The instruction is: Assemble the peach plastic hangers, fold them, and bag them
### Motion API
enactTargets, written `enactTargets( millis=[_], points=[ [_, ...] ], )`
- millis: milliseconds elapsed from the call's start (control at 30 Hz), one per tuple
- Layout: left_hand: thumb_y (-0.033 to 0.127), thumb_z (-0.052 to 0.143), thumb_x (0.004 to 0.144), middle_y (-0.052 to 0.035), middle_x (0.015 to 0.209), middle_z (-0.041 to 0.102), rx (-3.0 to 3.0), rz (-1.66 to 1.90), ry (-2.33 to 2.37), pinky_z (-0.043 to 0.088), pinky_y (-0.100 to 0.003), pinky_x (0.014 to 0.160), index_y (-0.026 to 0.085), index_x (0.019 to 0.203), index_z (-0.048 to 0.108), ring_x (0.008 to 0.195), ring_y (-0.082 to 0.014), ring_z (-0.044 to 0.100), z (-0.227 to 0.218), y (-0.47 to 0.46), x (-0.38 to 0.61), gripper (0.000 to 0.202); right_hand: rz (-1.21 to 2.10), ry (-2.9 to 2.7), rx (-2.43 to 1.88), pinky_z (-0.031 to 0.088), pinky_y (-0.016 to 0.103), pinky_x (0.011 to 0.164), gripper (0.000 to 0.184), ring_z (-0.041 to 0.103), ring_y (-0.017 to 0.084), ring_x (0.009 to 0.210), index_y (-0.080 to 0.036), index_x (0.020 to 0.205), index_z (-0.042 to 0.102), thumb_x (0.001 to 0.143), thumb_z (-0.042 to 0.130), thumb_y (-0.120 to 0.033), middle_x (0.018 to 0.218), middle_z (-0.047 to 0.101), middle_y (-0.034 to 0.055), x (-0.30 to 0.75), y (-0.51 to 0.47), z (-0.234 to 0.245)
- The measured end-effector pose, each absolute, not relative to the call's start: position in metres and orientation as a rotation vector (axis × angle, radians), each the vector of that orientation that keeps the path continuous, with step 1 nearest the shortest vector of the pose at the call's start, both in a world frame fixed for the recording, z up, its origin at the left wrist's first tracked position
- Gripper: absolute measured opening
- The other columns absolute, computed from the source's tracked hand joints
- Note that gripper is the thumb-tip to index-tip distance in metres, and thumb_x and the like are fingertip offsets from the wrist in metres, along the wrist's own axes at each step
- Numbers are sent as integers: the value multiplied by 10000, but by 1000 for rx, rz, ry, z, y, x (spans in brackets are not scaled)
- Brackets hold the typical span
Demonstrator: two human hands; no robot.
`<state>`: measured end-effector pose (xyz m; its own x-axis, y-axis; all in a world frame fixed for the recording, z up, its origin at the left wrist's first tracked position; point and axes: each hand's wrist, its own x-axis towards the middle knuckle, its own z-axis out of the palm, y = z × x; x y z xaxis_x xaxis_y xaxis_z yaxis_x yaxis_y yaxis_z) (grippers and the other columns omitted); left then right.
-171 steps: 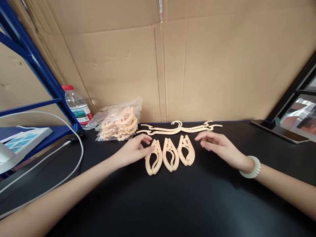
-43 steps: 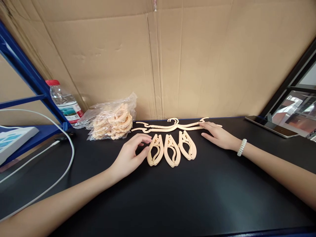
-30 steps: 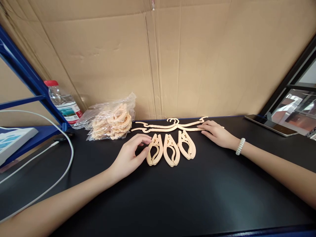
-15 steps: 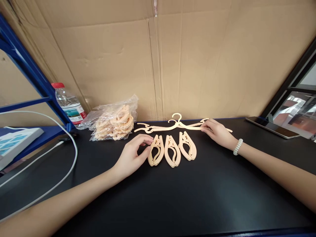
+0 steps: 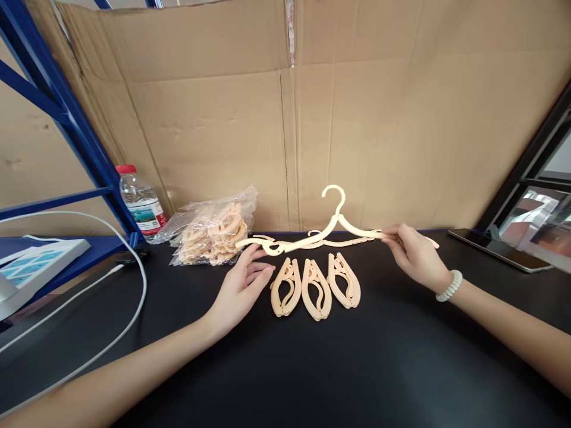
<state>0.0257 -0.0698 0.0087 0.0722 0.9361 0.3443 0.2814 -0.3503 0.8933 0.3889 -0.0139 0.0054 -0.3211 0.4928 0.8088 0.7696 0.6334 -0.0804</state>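
Three folded peach plastic hangers (image 5: 314, 286) lie side by side on the black table (image 5: 312, 368). My right hand (image 5: 413, 254) pinches the right arm of an unfolded peach hanger (image 5: 332, 224) and holds it lifted, hook upward, above the table's back edge. Another unfolded hanger (image 5: 343, 242) lies flat beneath it. My left hand (image 5: 243, 284) is open, fingers spread. Its fingertips are close to the lifted hanger's left end, just left of the folded hangers.
A clear bag of folded hangers (image 5: 214, 229) sits at the back left beside a water bottle (image 5: 140, 202). A white cable (image 5: 120, 321) curves across the left. A tablet (image 5: 488, 249) lies at the right. Cardboard (image 5: 285, 119) walls the back.
My right hand has raised the unfolded hanger off the table, its hook now standing up. My left hand has opened and shifted slightly toward the hanger's left end.
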Motion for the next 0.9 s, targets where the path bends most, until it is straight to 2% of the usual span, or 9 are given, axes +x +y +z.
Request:
enactTargets(
  millis=[133, 300, 367, 467, 533, 633, 767, 900],
  points=[
    [362, 579, 888, -121, 1330, 527, 1757, 1301, 1147, 551, -387, 915, 224, 1390, 356, 982, -206, 674, 8, -75, 30, 567, -526, -2107, -795, 499, 346, 687, 113, 615, 221, 791, -220, 989, 506, 953, 470, -119, 875, 637, 70, 378, -20, 5],
    [339, 590, 895, -92, 1225, 642, 2090, 1254, 1156, 555, -340, 851, 229, 1379, 458, 908, -204, 680, 11, -84, 30, 514, -522, -2136, -759, 491, 345, 667, 129, 590, 217, 776, -209, 1014, 506, 951, 486, -98, 866, 626, 66, 364, -34, 7],
    [333, 566, 911, -74, 1135, 693, 2198, 1216, 1185, 550, -296, 805, 224, 1296, 562, 865, -194, 685, 12, -85, 30, 400, -518, -2154, -744, 488, 339, 670, 128, 580, 206, 760, -203, 1026, 510, 953, 493, -99, 868, 624, 61, 360, -38, 9],
    [332, 520, 940, -29, 892, 718, 2204, 1182, 1211, 531, -234, 656, 201, 1222, 615, 631, -127, 643, 12, -85, 29, 325, -548, -2222, -703, 494, 334, 713, 149, 581, 205, 809, -177, 1090, 519, 960, 494, -108, 927, 627, 84, 359, -39, 11],
    [338, 509, 948, 13, 731, 666, 2138, 1199, 1211, 509, -216, 596, 187, 1243, 589, 543, -106, 589, 11, -83, 28, 341, -635, -2285, -690, 490, 341, 735, 171, 573, 215, 837, -159, 1118, 530, 962, 486, -105, 939, 629, 98, 361, -38, 13],
    [348, 509, 947, 47, 616, 581, 2066, 1217, 1214, 499, -214, 586, 176, 1218, 587, 535, -110, 564, 12, -81, 28, 330, -905, -2334, -757, 465, 368, 757, 188, 568, 238, 867, -167, 1068, 574, 938, 490, -60, 964, 649, 104, 364, -36, 16],
    [347, 524, 934, 48, 602, 565, 2043, 1201, 1206, 506, -223, 579, 178, 1180, 598, 542, -120, 572, 12, -81, 28, 308, -1258, -2207, -907, 435, 343, 703, 269, 599, 212, 799, -165, 984, 622, 885, 472, 36, 1001, 678, 107, 364, -39, 19],
    [353, 537, 924, 28, 660, 597, 2007, 1208, 1184, 539, -243, 589, 192, 1170, 602, 575, -137, 597, 12, -81, 28, 301, -1352, -2134, -967, 445, 313, 655, 350, 614, 162, 692, -167, 959, 639, 859, 409, 78, 1104, 682, 121, 360, -45, 22]
  ],
)
